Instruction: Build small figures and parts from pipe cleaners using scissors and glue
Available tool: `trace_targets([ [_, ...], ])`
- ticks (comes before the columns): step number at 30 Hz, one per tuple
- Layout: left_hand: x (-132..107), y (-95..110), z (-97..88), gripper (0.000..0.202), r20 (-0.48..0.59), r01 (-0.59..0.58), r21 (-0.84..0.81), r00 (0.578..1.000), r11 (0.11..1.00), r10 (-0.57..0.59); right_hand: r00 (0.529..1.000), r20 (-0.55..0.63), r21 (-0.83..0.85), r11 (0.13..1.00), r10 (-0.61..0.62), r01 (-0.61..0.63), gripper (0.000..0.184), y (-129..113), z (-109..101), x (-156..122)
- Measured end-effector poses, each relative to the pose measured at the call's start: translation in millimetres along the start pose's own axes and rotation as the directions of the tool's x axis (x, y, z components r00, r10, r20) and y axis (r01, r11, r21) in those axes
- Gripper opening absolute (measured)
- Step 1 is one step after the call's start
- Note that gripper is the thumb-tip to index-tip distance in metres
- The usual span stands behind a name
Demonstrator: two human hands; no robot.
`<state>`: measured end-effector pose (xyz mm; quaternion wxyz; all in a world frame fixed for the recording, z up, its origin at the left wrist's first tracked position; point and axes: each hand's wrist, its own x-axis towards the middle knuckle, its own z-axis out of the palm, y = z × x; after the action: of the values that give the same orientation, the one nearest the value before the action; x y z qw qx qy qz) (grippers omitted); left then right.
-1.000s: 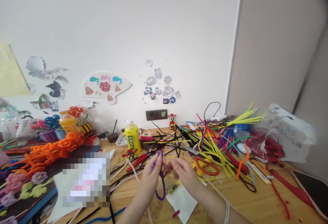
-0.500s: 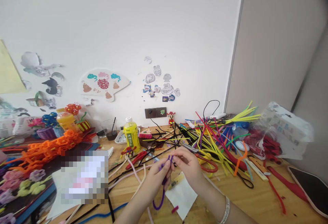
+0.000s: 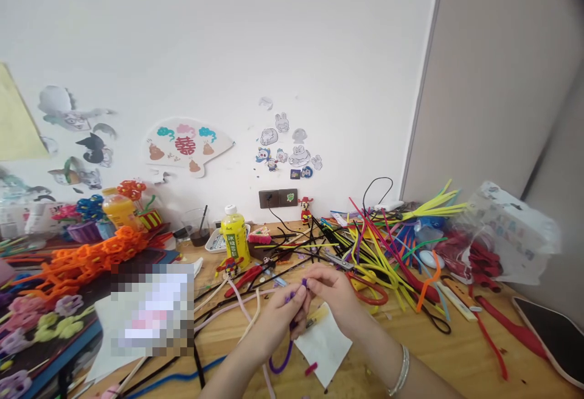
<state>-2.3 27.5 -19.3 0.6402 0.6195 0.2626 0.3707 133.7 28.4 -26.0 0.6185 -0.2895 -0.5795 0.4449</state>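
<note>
Both of my hands meet over the wooden desk (image 3: 447,356) and pinch the same purple pipe cleaner (image 3: 283,356). My left hand (image 3: 279,317) grips its upper part, and the lower loop hangs below the fingers. My right hand (image 3: 332,292) pinches the top end of it with fingertips closed. A silver bracelet (image 3: 401,370) sits on my right wrist. Under the hands lies a white paper sheet (image 3: 323,350) with a small red scrap (image 3: 311,369) beside it.
A heap of coloured pipe cleaners (image 3: 387,253) covers the right of the desk, with red scissors (image 3: 370,289) nearby. A yellow bottle (image 3: 235,236) stands at the back. Orange pipe-cleaner flowers (image 3: 91,256) lie left. A clear plastic bag (image 3: 506,235) and a dark tablet (image 3: 552,338) lie far right.
My hands have come closer together and lower over the paper; the right hand now pinches the purple pipe cleaner's top end. The view has shifted slightly.
</note>
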Motion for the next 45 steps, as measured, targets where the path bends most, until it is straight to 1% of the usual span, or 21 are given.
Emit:
trace_targets([
  [2, -1.7, 2.4, 0.4, 0.037, 0.041, 0.034, -0.031, 0.999, 0.999, -0.033, 0.987, 0.064, 0.152, 0.976, 0.145, -0.153, 0.017, -0.6, -0.1, -0.1],
  [3, -2.6, 3.8, 0.7, 0.037, 0.058, 0.053, -0.054, 0.997, 0.997, -0.05, 0.977, 0.1, 0.193, 0.96, 0.186, -0.203, 0.02, -1.6, 0.1, -0.5],
  [5, -3.7, 6.1, 0.8, 0.036, 0.09, 0.085, -0.092, 0.993, 0.992, -0.077, 0.969, 0.14, 0.212, 0.95, 0.203, -0.23, 0.022, -4.3, 1.0, -1.6],
  [7, -4.0, 6.8, 0.5, 0.036, 0.11, 0.098, -0.105, 0.99, 0.99, -0.087, 0.976, 0.124, 0.181, 0.962, 0.182, -0.202, 0.023, -6.4, 2.5, -2.5],
  [10, -2.6, 3.8, -0.5, 0.035, 0.125, 0.09, -0.116, 0.989, 0.989, -0.076, 0.987, 0.03, 0.172, 0.972, 0.155, -0.158, 0.023, -6.1, 4.0, -2.6],
  [15, 0.5, -4.3, -1.5, 0.033, 0.138, 0.103, -0.172, 0.987, 0.98, -0.079, 0.978, -0.126, 0.333, 0.936, 0.167, -0.117, 0.02, -7.6, -2.0, 3.2],
  [18, 1.7, -6.6, -2.9, 0.032, 0.149, 0.129, -0.276, 0.985, 0.952, -0.091, 0.969, -0.195, 0.436, 0.898, 0.153, -0.054, 0.018, -15.8, -12.3, 9.5],
  [21, 2.9, -7.6, -4.9, 0.03, 0.179, 0.189, -0.384, 0.975, 0.904, -0.128, 0.964, -0.237, 0.494, 0.869, 0.122, 0.012, 0.017, -24.2, -24.4, 15.3],
  [23, 3.8, -7.6, -5.5, 0.03, 0.205, 0.237, -0.437, 0.965, 0.868, -0.16, 0.966, -0.24, 0.504, 0.863, 0.095, 0.041, 0.015, -27.9, -31.3, 17.7],
  [26, 4.5, -6.6, -5.2, 0.029, 0.213, 0.272, -0.484, 0.959, 0.832, -0.189, 0.978, -0.199, 0.508, 0.86, 0.054, 0.056, 0.013, -30.5, -37.6, 19.0],
  [31, 4.6, -5.0, -6.3, 0.027, 0.242, 0.341, -0.546, 0.939, 0.766, -0.245, 0.995, -0.093, 0.551, 0.834, 0.048, 0.011, 0.013, -31.2, -39.3, 18.1],
  [35, 5.1, -6.8, -9.8, 0.027, 0.261, 0.387, -0.558, 0.922, 0.734, -0.287, 0.996, -0.063, 0.539, 0.842, 0.056, -0.013, 0.014, -29.9, -38.1, 16.6],
  [38, 4.8, -9.7, -10.6, 0.021, 0.303, 0.429, -0.532, 0.902, 0.73, -0.309, 0.999, -0.021, 0.536, 0.844, 0.036, -0.02, 0.015, -29.5, -37.8, 15.8],
  [40, 4.1, -10.9, -9.7, 0.019, 0.325, 0.443, -0.516, 0.893, 0.733, -0.311, 1.0, -0.014, 0.54, 0.841, 0.025, -0.013, 0.016, -30.1, -38.2, 16.0],
  [42, 3.0, -10.4, -8.1, 0.019, 0.327, 0.429, -0.507, 0.898, 0.748, -0.293, 0.999, -0.043, 0.544, 0.839, 0.023, 0.004, 0.017, -31.2, -39.3, 16.8],
  [45, 1.6, -7.1, -5.4, 0.018, 0.312, 0.367, -0.483, 0.92, 0.795, -0.235, 0.996, -0.082, 0.547, 0.837, 0.027, 0.022, 0.019, -33.3, -41.1, 18.0],
])
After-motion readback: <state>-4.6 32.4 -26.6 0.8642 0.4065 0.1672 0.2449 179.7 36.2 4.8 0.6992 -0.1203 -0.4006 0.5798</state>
